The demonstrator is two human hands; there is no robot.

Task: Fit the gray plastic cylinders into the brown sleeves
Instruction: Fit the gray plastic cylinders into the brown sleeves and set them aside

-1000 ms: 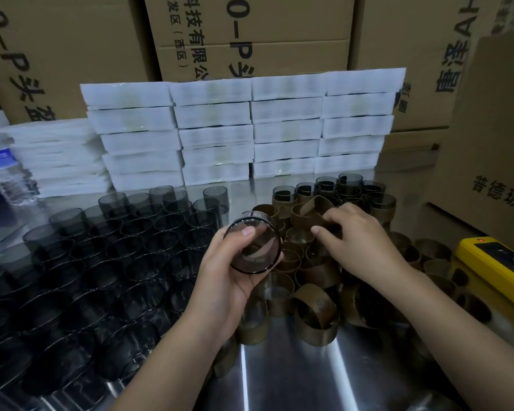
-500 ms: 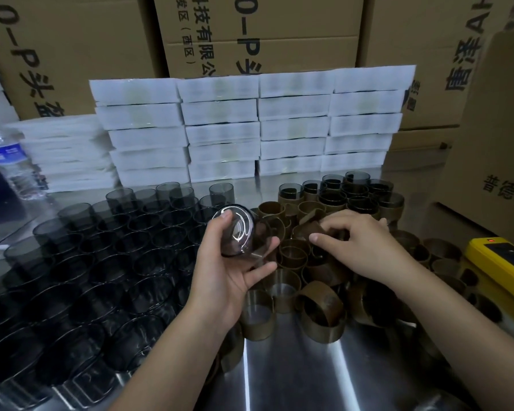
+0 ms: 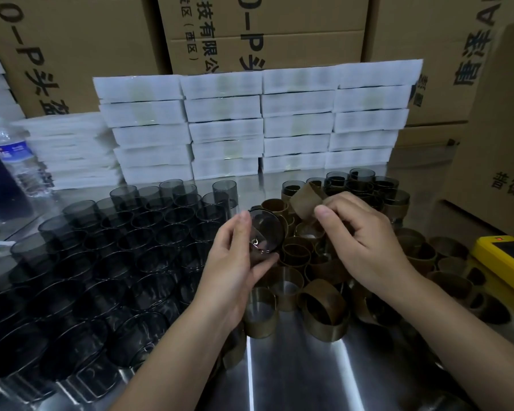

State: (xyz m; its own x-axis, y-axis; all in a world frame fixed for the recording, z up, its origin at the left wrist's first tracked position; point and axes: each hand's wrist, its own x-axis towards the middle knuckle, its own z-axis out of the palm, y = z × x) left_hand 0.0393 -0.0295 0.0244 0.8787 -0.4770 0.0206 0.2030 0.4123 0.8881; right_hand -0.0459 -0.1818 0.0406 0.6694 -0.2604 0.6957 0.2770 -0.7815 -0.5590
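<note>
— See how the left hand (image 3: 235, 271) has that gray plastic cylinder (image 3: 266, 231) wrapped, thumb on one side, fingers curled round the wall? It looks light, thin and smooth, so I'd guess slippery, and liable to crack if squeezed hard

— And the right hand (image 3: 365, 241)?

— It pinches one brown sleeve (image 3: 306, 200) by its rim, thumb against fingertips, lifted just above the heap and just right of the cylinder. That band looks like thin, flexible stuff; I'd hold it by the edge so the mouth stays round

— How many are there?

— One of each in hand. The bare gray cylinders (image 3: 149, 232) stand packed on the left of the steel table (image 3: 294, 375), several dozen; too crowded and dark to count. The loose sleeves (image 3: 324, 312) lie heaped centre and right, perhaps thirty or more. At the far right, roughly ten sleeved cylinders (image 3: 365, 182) stand finished
</note>
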